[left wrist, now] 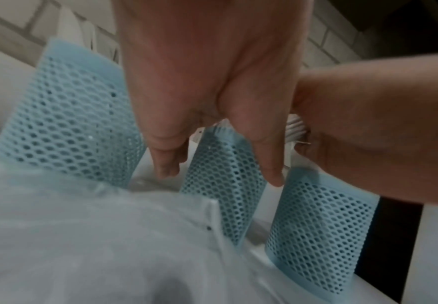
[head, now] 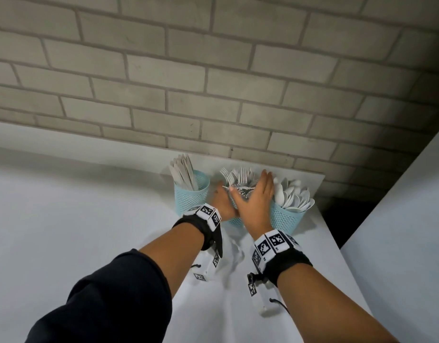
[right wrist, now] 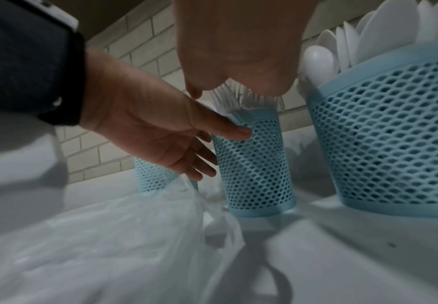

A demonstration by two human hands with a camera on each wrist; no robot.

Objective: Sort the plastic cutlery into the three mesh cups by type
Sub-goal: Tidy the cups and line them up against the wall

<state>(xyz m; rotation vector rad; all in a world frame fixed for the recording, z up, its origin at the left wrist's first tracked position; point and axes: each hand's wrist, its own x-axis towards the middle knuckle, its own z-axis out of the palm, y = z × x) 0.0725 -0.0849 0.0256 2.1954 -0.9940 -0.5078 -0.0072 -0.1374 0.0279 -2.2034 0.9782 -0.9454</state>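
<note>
Three blue mesh cups stand in a row at the table's far edge. The left cup (head: 191, 194) holds white knives, the middle cup (head: 234, 221) forks (head: 240, 178), and the right cup (head: 286, 219) spoons (head: 295, 196). My left hand (head: 222, 200) is at the middle cup's (right wrist: 254, 168) left side; its thumb (right wrist: 236, 129) touches the mesh and its fingers lie loose beside it. My right hand (head: 255, 194) lies flat over the fork heads (right wrist: 241, 96) with straight fingers. I see nothing held in either hand.
A crumpled clear plastic bag (right wrist: 109, 246) lies on the white table (head: 89, 219) just in front of the cups. A brick wall (head: 213, 95) rises right behind them. The table ends at the right in a dark gap (head: 349, 209), with a white panel (head: 398, 243) beyond.
</note>
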